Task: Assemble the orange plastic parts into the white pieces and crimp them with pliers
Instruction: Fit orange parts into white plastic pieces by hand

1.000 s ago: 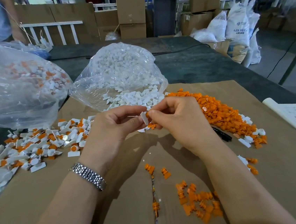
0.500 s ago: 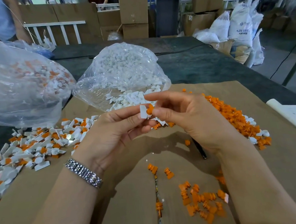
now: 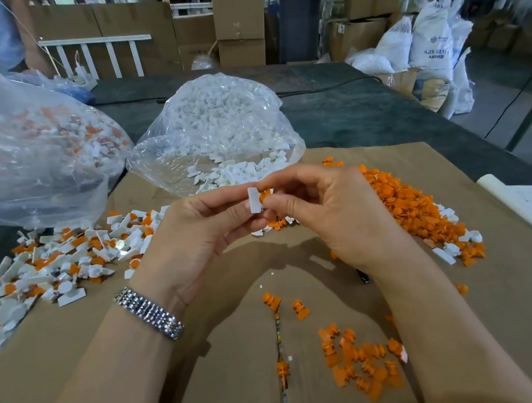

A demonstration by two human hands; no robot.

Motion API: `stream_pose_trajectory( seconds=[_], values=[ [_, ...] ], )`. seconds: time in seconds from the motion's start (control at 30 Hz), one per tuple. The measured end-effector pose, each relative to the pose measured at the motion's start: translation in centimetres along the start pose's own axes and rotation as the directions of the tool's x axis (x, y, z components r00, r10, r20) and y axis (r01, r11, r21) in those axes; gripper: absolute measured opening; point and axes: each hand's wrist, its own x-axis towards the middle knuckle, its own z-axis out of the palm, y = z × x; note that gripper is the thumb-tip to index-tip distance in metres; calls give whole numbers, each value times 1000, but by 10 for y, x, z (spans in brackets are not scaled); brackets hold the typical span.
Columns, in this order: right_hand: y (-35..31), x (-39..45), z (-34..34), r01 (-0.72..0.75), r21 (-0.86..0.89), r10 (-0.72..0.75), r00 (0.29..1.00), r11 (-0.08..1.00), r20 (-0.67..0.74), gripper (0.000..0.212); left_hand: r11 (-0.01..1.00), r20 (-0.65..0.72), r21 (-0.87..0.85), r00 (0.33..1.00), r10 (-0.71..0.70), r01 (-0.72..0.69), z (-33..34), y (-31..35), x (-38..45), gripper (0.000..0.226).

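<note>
I am holding a small white piece [image 3: 253,200] up in front of me, pinching it between the thumb and fingertips of my left hand [image 3: 196,238]. My right hand [image 3: 331,214] is meeting it from the other side, its thumb and forefinger pinching an orange part [image 3: 264,196] that is touching the white piece's right face. Whether the orange part is fully seated in the white one, I cannot tell. A metal watch band [image 3: 150,313] is sitting on my left wrist.

Both hands are hovering above a sheet of brown cardboard [image 3: 78,368]. Just below my wrists a small scatter of loose orange parts [image 3: 360,360] is lying on it, a few of them strung along the seam in the cardboard. To my right a long heap of orange parts [image 3: 413,208] is running away from my hand, with a few white bits mixed in at its near end. To my left a pile of finished pieces [image 3: 54,263] (white with orange showing) is spreading toward the edge.

Beyond my fingers an open clear bag of white pieces [image 3: 218,131] is spilling its load onto the cardboard, and a larger clear bag [image 3: 23,154] holding mixed white and orange pieces is sitting at far left. A dark tool tip [image 3: 363,277] is peeking out under my right wrist; too little shows to say what it is.
</note>
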Motion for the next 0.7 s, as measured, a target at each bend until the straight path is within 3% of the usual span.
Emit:
stream_pose_trajectory(
  seconds=[0.1, 0.3, 0.43, 0.7],
  values=[
    [-1, -1, 2, 30, -32, -31, 999, 999, -34, 18, 999, 5, -36, 1000, -1, 1, 0, 0, 0, 29],
    [1, 0, 11, 96, -253, -131, 983, 963, -126, 17, 988, -3, 75, 990, 138, -137, 0, -2, 1, 29],
    [1, 1, 13, 90, -235, -127, 981, 968, -146, 15, 983, 1, 98, 988, 154, -154, -1, -4, 2, 28],
    [-4, -2, 8, 58, -80, -63, 997, 995, -54, 17, 997, 50, 19, 996, 77, -78, -3, 1, 2, 28]
  ],
)
